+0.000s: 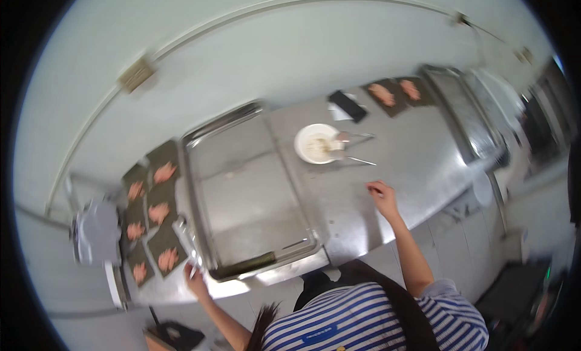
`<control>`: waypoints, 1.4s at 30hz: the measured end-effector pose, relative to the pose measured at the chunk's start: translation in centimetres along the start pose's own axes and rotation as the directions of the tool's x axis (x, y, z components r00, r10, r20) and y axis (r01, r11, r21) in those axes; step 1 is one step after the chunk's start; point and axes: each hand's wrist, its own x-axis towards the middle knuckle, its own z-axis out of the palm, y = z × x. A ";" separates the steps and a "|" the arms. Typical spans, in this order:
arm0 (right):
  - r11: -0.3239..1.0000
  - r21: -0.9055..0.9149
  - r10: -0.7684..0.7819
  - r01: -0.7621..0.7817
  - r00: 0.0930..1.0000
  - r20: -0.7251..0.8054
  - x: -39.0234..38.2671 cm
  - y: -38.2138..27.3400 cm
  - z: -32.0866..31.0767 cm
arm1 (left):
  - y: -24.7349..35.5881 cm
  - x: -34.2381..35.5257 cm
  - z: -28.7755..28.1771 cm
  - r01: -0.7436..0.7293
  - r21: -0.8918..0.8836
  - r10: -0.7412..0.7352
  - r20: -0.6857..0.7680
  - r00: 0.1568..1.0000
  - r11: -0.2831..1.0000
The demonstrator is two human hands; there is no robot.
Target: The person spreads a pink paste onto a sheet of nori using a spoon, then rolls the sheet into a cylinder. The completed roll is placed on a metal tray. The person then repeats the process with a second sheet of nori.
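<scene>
My left hand (195, 281) is at the near left corner of a large metal tray (242, 196), close to the dark green sheets on the left. Blur hides how its fingers are set. Each sheet bears a pink clump that looks like minced meat; the nearest sheet (151, 249) lies just beyond this hand. Inside the tray, a dark green roll (245, 265) lies along the near edge. My right hand (382, 199) hovers over the steel table with its fingers curled together; anything in them is hidden. Beyond it stands a white bowl (307, 151) with pale contents and two utensils.
A black phone-like object (348, 105) lies on white paper behind the bowl. More topped sheets (396, 109) lie at the far right beside a second metal tray (457, 109). A wall (302, 54) backs the steel table (351, 215). A grey appliance (97, 233) stands at the left end.
</scene>
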 end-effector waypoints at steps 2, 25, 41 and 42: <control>0.998 -0.056 0.033 -0.035 0.999 -0.022 -0.5 -0.6 -1.3 | -4.6 4.9 -2.4 0.085 0.003 -0.084 -0.106 0.991 0.996; 0.658 -0.753 -0.058 -0.011 0.996 -0.065 23.6 9.0 -10.0 | 15.0 -16.0 19.2 -0.447 -0.183 0.468 0.092 0.879 0.876; 0.602 -0.781 -0.071 0.163 0.986 0.151 0.7 7.9 -13.1 | 20.2 -33.2 45.7 -0.606 -0.214 0.518 0.764 0.385 0.766; 0.610 -0.771 -0.097 0.183 0.983 0.157 -1.4 7.3 -13.2 | 20.9 -33.7 47.2 -0.605 -0.186 0.506 0.757 0.414 0.774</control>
